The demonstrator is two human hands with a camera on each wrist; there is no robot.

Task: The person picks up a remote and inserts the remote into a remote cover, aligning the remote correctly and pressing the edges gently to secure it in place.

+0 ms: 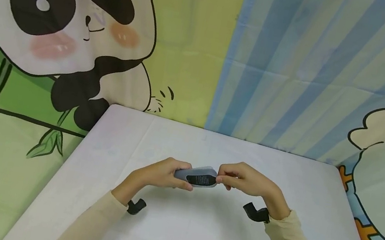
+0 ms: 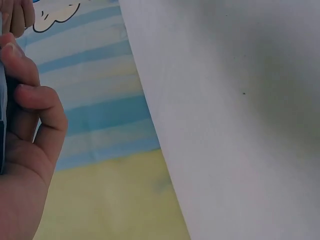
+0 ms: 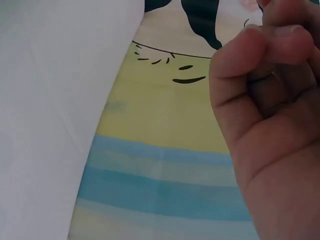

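My left hand (image 1: 164, 172) grips the left end of a grey, elongated object (image 1: 183, 174) with its thumb in front and fingers behind. A black label with small pale print covers its near face. What kind of object it is, I cannot tell. At the other end, my right hand (image 1: 245, 179) pinches the tip between thumb and curled index finger. The left wrist view shows the curled fingers of the left hand (image 2: 35, 130), with only a sliver of the object at the edge. In the right wrist view the right hand (image 3: 280, 125) has bent fingers; the pinched tip is hidden.
Both hands are held above a white table (image 1: 189, 230). Behind it hangs a printed cloth (image 1: 190, 43) with a panda and stripes. A black wrist mount (image 1: 255, 212) sticks out at the right wrist, another mount (image 1: 136, 206) at the left.
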